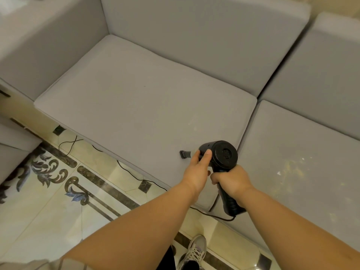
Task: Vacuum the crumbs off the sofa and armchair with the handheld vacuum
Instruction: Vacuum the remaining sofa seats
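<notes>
A black handheld vacuum [224,153] hovers over the front right part of the grey sofa seat cushion [136,98]. Its small brush nozzle [184,154] points left and touches the cushion near the front edge. My right hand [230,180] grips the vacuum's handle from below. My left hand [198,168] holds the vacuum's barrel, with the thumb on top. Pale crumbs [292,168] lie scattered on the neighbouring right seat cushion [292,145], and a few faint specks lie on the left cushion near the nozzle.
The vacuum's black cord [128,172] trails across the patterned tiled floor [58,201] along the sofa's front. The sofa armrest [39,45] rises at the left. Part of another grey seat [13,149] shows at the far left. My shoe [194,252] stands by the sofa base.
</notes>
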A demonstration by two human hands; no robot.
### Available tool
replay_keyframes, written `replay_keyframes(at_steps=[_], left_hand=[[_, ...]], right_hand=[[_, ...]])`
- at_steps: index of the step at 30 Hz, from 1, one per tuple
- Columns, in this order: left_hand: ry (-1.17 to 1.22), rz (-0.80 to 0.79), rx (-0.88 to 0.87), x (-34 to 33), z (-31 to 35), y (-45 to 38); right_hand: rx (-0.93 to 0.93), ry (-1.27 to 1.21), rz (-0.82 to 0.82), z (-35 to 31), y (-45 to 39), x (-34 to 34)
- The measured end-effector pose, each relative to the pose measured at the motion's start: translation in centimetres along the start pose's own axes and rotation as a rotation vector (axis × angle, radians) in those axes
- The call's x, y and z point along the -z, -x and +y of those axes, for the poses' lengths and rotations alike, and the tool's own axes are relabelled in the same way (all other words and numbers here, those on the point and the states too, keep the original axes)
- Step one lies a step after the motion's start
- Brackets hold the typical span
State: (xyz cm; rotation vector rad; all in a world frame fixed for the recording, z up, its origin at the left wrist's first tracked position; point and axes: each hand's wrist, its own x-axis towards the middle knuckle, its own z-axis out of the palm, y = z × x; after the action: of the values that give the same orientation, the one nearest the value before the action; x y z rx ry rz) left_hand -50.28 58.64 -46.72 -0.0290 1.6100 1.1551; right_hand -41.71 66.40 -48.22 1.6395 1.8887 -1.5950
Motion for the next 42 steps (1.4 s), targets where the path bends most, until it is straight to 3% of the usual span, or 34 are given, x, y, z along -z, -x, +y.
replay_keyframes(at_steps=[7,18,27,33,42], left_hand=[[-0.007,0.047,0.035,1.6,-2.1,1.1],[-0.041,-0.061,0.035,-1.0,-1.0,-0.1],[-0.068,-0.026,0.008,-0.1,1.3,-1.8],[-0.045,0.010,0.063,0.4,0.4,-3.4],[0.000,0.009,-0.053,-0.1,4.6,-4.2]], right_hand=[[0.002,0.100,-0.074,1.4,1.0,-2.0],[0.007,0.045,0.071,2.7,0.4,0.2],[0.063,-0.036,0.047,0.8,-1.6,-0.4],[0.027,0.045,0.008,0.2,-3.0,-0.8],[0.077,0.026,0.028,-4.2,-4.2,1.4]])
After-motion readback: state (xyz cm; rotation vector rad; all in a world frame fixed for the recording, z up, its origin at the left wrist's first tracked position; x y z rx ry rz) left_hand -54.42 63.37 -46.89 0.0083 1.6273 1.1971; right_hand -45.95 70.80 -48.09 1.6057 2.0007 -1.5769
